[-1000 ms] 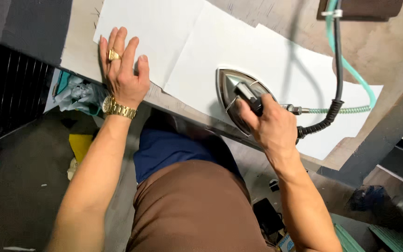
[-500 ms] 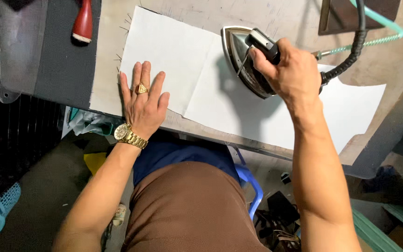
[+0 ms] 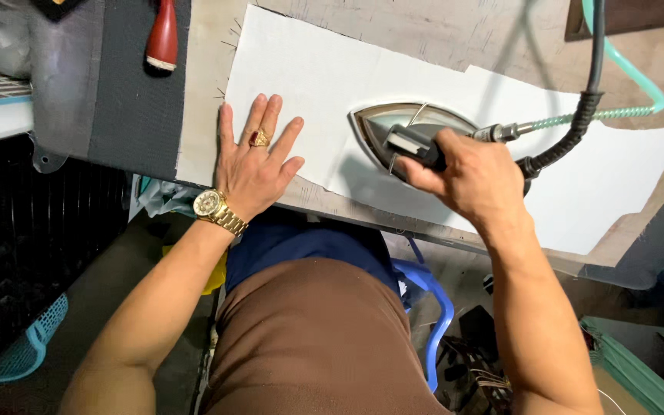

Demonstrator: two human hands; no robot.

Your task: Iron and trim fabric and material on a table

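White fabric pressed flat on the tabletop [image 3: 455, 31]

The left hand [image 3: 255, 165] is spread wide, palm down on the white fabric [image 3: 324, 77]; the iron [image 3: 409, 134] is gripped by the right hand [image 3: 466, 177], resting on that fabric.

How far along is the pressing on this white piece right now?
Done: cannot tell; the white fabric piece looks flat all over, with no visible mark of pressed areas. In hand: the right hand grips the iron, which sits on the middle of the piece, while the left hand lies flat on its near left part. Left: probably the right end, beyond the iron.
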